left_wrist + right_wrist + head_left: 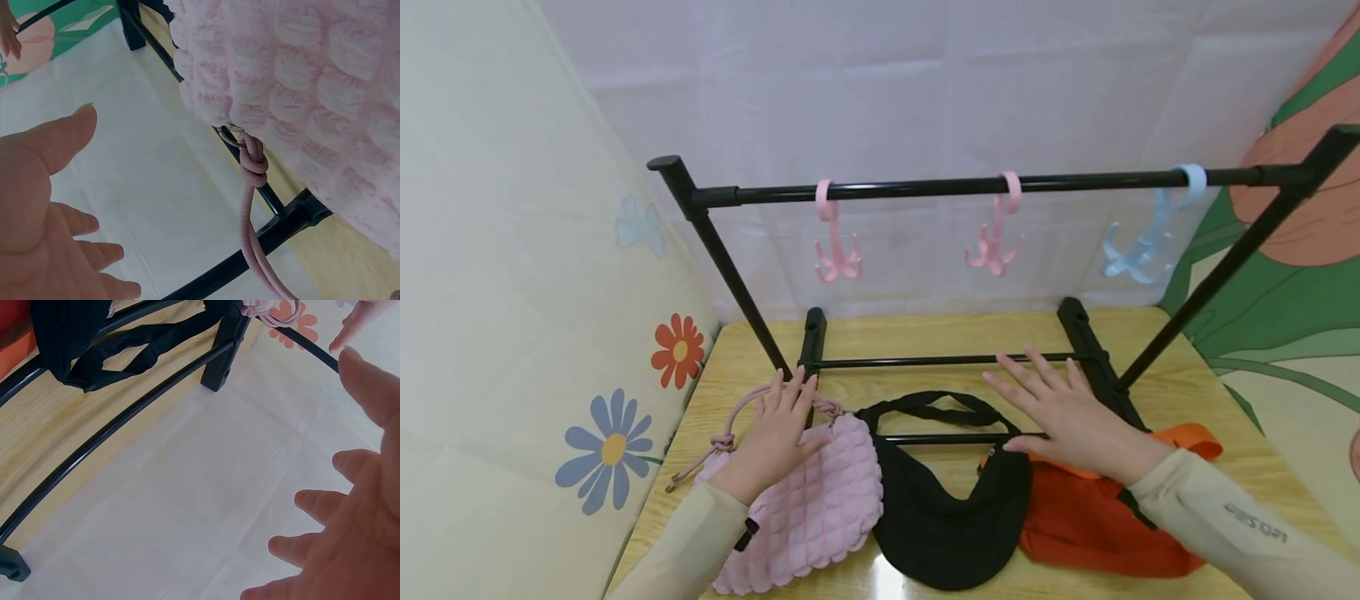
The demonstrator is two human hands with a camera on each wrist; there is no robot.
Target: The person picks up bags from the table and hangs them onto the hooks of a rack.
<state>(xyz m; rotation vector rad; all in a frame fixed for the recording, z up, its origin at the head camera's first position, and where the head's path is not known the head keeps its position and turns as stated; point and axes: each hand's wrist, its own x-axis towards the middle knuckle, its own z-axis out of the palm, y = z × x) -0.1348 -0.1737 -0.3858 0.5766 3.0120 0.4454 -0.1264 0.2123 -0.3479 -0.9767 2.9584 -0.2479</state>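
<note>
My left hand is held with straight fingers above the pink quilted bag, whose knotted cord strap hangs beside it in the left wrist view. Fingers spread, my right hand hovers over the red bag with its orange strap. Between the hands lies a black bag, its strap looped toward the back. Both hands hold nothing. On the rack's top bar hang two pink hooks and a blue hook.
A black rack stands on the wooden table, with sloping side posts and low crossbars. A white cloth hangs behind it. Flower-patterned panels border the left and right sides.
</note>
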